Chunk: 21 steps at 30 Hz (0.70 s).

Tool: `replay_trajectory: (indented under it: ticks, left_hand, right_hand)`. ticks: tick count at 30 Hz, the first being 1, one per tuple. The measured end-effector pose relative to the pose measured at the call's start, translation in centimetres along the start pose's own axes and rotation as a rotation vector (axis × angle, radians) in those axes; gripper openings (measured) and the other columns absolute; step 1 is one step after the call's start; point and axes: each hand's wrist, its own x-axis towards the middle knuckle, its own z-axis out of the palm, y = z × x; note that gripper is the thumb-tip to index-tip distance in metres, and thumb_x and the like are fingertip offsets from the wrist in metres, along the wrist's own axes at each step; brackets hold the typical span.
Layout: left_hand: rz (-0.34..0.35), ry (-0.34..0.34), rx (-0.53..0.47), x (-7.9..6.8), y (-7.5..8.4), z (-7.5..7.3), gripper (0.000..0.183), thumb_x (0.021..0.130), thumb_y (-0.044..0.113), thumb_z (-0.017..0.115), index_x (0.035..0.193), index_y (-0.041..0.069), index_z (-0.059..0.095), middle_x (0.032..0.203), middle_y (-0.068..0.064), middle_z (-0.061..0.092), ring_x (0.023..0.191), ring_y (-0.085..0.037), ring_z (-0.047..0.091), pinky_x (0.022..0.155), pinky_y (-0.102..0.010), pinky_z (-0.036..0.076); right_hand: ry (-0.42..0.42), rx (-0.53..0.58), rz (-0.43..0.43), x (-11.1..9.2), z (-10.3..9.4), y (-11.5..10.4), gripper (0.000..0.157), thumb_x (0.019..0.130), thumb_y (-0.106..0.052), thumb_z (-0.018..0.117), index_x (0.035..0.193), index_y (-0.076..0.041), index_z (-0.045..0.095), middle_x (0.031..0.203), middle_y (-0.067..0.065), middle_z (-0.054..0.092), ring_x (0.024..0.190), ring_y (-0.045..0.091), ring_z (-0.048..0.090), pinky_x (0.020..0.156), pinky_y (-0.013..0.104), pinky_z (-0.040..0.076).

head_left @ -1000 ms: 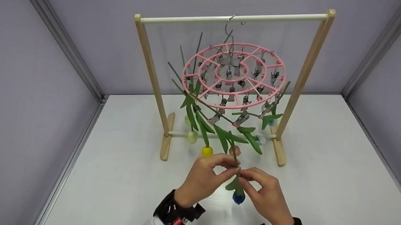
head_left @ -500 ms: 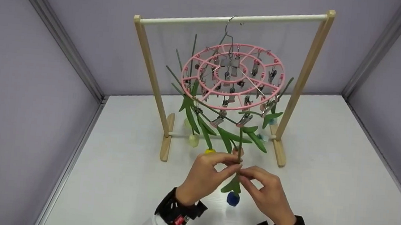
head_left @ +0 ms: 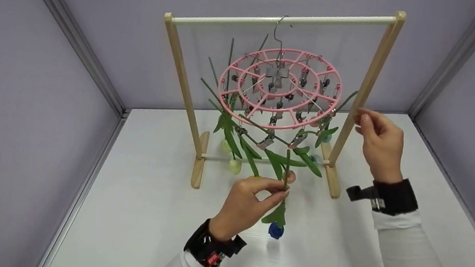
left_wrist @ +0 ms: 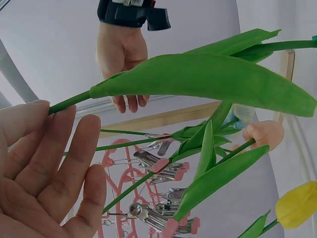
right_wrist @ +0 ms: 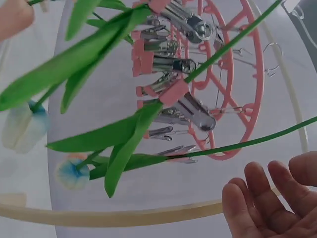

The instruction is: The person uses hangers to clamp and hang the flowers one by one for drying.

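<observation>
My left hand (head_left: 248, 203) pinches the green stem of an artificial blue tulip (head_left: 276, 230), which hangs bloom downward in front of the rack. In the left wrist view the tulip's broad leaf (left_wrist: 208, 79) stretches across, its bloom out of frame. My right hand (head_left: 382, 146) is raised beside the right post, fingers loosely bent and holding nothing. Nearest to it are clipped flowers with pale blue blooms (right_wrist: 73, 171). A round pink hanger (right_wrist: 258, 59) with metal clips (right_wrist: 198, 114) carries several tulips, among them a yellow one (left_wrist: 297, 206) and a peach one (head_left: 288, 176).
The hanger hooks over the white rod (head_left: 337, 22) of a wooden rack, whose right post (head_left: 368, 89) stands close to my right hand. Stems poke up behind the hanger's left side. A white tabletop (head_left: 149, 212) lies below, with pale walls on the sides and behind.
My right hand has let go of the blue tulip's stem and moved up and right to the rack's right post. My left hand still pinches the stem at nearly the same spot.
</observation>
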Motion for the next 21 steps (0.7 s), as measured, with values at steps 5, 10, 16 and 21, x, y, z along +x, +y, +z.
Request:
replay_trajectory:
  ticks: [5, 10, 16, 21]
  left_hand:
    - [-0.013, -0.013, 0.010, 0.1, 0.1, 0.0, 0.015, 0.094, 0.018, 0.071, 0.102, 0.007, 0.077, 0.092, 0.001, 0.074, 0.086, -0.005, 0.067, 0.076, -0.023, 0.053]
    - [-0.023, -0.017, 0.022, 0.1, 0.2, 0.1, 0.016, 0.094, 0.020, 0.071, 0.100, 0.006, 0.077, 0.091, 0.002, 0.074, 0.085, -0.004, 0.066, 0.074, -0.023, 0.052]
    - [-0.010, -0.009, 0.014, 0.0, 0.2, 0.3, 0.015, 0.093, 0.019, 0.072, 0.099, 0.006, 0.077, 0.090, 0.002, 0.074, 0.084, -0.004, 0.066, 0.071, -0.020, 0.051]
    - [-0.018, -0.008, 0.003, 0.0, 0.3, 0.5, 0.015, 0.093, 0.019, 0.072, 0.099, 0.007, 0.077, 0.090, 0.002, 0.074, 0.083, -0.003, 0.066, 0.072, -0.020, 0.052]
  right_hand:
    - [-0.051, 0.038, 0.106, 3.6, 0.1, 0.2, 0.032, 0.104, -0.017, 0.053, 0.124, 0.004, 0.064, 0.108, 0.009, 0.069, 0.102, 0.019, 0.063, 0.089, 0.025, 0.052]
    - [-0.106, 0.220, 0.247, 5.8, 0.4, 0.1, 0.029, 0.102, -0.017, 0.056, 0.119, 0.006, 0.066, 0.101, 0.004, 0.070, 0.097, 0.019, 0.064, 0.087, 0.025, 0.052]
    - [-0.148, 0.173, 0.312, 7.1, 0.7, -0.8, 0.030, 0.100, -0.024, 0.062, 0.111, 0.003, 0.072, 0.093, -0.001, 0.072, 0.089, 0.014, 0.064, 0.082, 0.024, 0.051]
    - [-0.201, 0.138, 0.313, 7.0, 1.0, -1.1, 0.042, 0.094, -0.029, 0.070, 0.121, 0.003, 0.067, 0.086, -0.005, 0.074, 0.084, 0.010, 0.067, 0.076, 0.023, 0.050]
